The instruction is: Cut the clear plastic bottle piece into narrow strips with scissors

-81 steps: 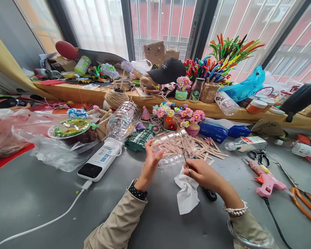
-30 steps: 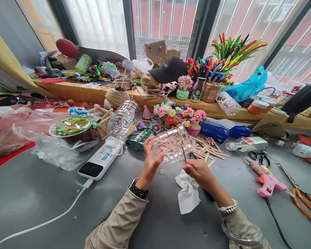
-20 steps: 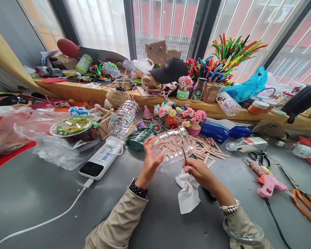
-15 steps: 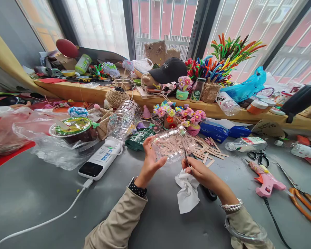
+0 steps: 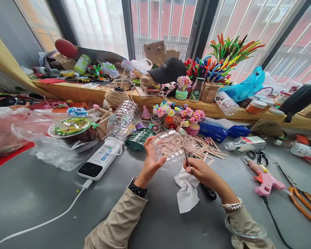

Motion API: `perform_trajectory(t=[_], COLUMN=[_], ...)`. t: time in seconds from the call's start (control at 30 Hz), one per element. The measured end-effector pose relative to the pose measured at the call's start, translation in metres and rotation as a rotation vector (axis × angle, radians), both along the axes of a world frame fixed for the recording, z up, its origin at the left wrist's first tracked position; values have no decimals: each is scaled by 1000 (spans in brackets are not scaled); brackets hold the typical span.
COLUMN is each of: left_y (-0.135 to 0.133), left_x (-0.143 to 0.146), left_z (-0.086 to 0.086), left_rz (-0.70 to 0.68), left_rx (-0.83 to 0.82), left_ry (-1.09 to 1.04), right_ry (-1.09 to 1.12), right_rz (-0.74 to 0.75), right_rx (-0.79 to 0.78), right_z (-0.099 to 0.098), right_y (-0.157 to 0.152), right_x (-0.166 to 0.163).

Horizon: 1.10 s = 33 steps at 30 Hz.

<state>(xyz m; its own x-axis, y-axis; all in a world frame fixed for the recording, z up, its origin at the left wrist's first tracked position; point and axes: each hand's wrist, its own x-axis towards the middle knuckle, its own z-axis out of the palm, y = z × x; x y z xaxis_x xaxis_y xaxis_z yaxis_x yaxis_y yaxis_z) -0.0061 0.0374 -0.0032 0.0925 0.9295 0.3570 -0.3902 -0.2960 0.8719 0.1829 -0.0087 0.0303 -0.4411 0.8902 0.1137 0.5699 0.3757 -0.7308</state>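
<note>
My left hand (image 5: 152,160) is wrapped round the left side of a cut piece of clear plastic bottle (image 5: 168,147), held above the grey table. My right hand (image 5: 198,169) grips a pair of scissors (image 5: 186,155), whose blades lie at the right edge of the plastic. The far part of the blades is hard to separate from the see-through plastic. Through the bottle piece, loose wooden craft sticks (image 5: 209,149) show on the table behind it. Below my right hand lies a crumpled white tissue (image 5: 187,193), with a black object (image 5: 209,192) partly hidden beside it.
On the right lie a pink glue gun (image 5: 266,180) with a cord and large orange-handled scissors (image 5: 304,200). To the left sit a white power bank (image 5: 101,160) with a cable and a lidded bowl (image 5: 72,129) in plastic wrap. Flower crafts (image 5: 168,112) stand at the back.
My right hand and the scissors have shifted very slightly at the plastic's right edge. The left hand keeps its hold, and the view has moved a touch.
</note>
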Motion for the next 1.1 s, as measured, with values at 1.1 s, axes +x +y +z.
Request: perform_trajectory(t=[1.1], left_y=[-6], left_x=[-1], left_z=[19], left_rz=[-126], left_rx=[-454], left_ry=[-342], right_ry=[155], right_rz=[-211], right_rx=[-32], right_z=[-3], right_y=[4], right_x=[10])
